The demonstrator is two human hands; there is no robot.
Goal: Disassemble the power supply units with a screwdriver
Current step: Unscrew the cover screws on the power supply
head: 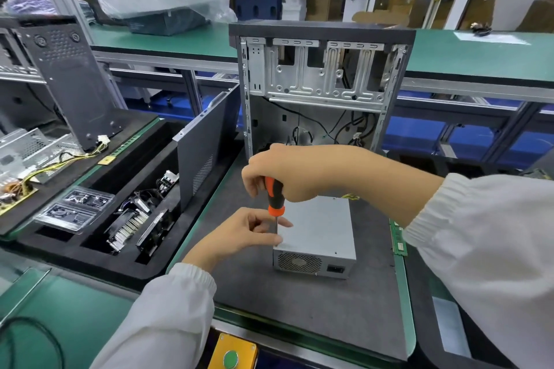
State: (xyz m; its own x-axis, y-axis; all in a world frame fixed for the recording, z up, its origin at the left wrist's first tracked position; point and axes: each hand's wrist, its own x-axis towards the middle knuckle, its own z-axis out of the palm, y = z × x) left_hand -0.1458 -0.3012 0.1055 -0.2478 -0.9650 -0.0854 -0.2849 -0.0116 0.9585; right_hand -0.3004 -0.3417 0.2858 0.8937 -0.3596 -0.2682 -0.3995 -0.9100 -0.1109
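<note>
A silver power supply unit (317, 234) lies on the grey mat (269, 302), fan grille and power socket facing me. My right hand (287, 171) grips the orange-and-black screwdriver (274, 196) upright, its thin shaft pointing down at the unit's near left top corner. My left hand (242, 231) pinches the shaft near the tip, with fingertips touching the unit's left edge. Yellow wires (350, 197) stick out behind the unit.
An open computer case (317, 75) stands right behind the unit. A dark side panel (204, 144) leans at the left. A black foam tray (99, 219) holds fans, heatsinks and bagged parts. A green memory stick (398, 237) lies right of the mat. A yellow button box (232, 352) sits at the front edge.
</note>
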